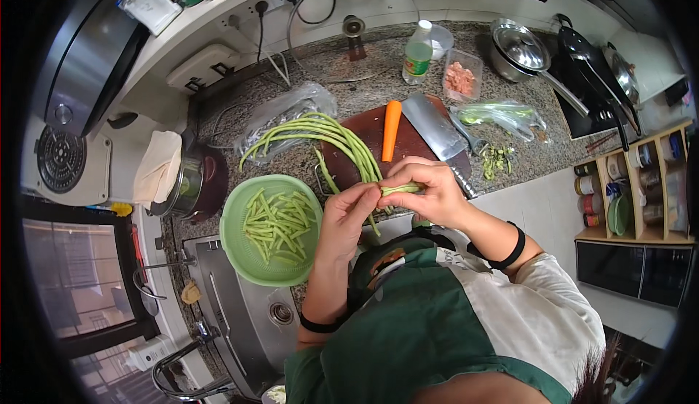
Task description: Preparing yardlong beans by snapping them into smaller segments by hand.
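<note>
My left hand [348, 218] and my right hand [428, 188] meet over the counter's front edge. Both pinch a short bundle of green long-bean pieces [401, 188], partly hidden by my fingers. Uncut long beans [341, 139] arc from a clear plastic bag across the cutting board and hang down behind my hands. Left of my left hand, a light green plastic basket [232, 264] holds many short bean pieces [278, 223]. On the dark brown cutting board [349, 125] lie a peeled carrot [391, 131] and a broad cleaver [434, 125], just beyond my right hand.
A sink [256, 316] lies under the basket's front. Farther back stand a glass lid [354, 27], a bottle [418, 54] and a tub of minced meat [461, 76]. Chopped green bits [497, 161] sit right of the cleaver, near a lidded saucepan [519, 49] and a black wok [587, 54].
</note>
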Action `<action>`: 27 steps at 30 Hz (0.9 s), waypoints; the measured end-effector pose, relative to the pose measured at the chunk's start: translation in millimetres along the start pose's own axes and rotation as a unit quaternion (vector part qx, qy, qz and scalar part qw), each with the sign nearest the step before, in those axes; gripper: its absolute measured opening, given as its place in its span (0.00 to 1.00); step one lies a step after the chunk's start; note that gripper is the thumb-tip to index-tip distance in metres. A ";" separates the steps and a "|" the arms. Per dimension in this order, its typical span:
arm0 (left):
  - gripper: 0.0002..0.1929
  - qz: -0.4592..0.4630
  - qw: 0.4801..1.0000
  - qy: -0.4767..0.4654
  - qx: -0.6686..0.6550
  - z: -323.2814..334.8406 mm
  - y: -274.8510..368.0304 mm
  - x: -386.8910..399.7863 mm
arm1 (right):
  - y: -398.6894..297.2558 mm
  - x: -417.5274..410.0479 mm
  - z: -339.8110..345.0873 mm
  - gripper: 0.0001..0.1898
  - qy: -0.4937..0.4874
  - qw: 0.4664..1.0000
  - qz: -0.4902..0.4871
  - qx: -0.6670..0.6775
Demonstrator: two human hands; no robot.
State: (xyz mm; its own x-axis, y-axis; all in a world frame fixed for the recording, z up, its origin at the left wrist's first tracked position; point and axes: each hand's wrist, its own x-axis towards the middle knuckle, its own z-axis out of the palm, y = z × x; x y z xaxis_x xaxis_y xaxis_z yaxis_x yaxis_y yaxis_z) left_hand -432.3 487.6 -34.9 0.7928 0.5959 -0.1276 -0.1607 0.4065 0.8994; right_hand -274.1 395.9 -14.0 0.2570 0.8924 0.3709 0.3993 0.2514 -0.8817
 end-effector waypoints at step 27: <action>0.15 0.276 0.920 0.238 0.143 -46.3 -25.1 -59.0 | -15.7 67.0 47.3 0.11 -0.331 0.871 0.287 0.223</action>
State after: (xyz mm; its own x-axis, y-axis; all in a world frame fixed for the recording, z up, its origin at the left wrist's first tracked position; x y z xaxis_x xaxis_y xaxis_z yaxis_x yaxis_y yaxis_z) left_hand -502.3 474.2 -69.4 0.2792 0.9200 0.2750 -0.2465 -0.2081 0.9465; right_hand -304.9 469.5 10.9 -0.3219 0.9018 -0.2885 -0.0471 -0.3195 -0.9464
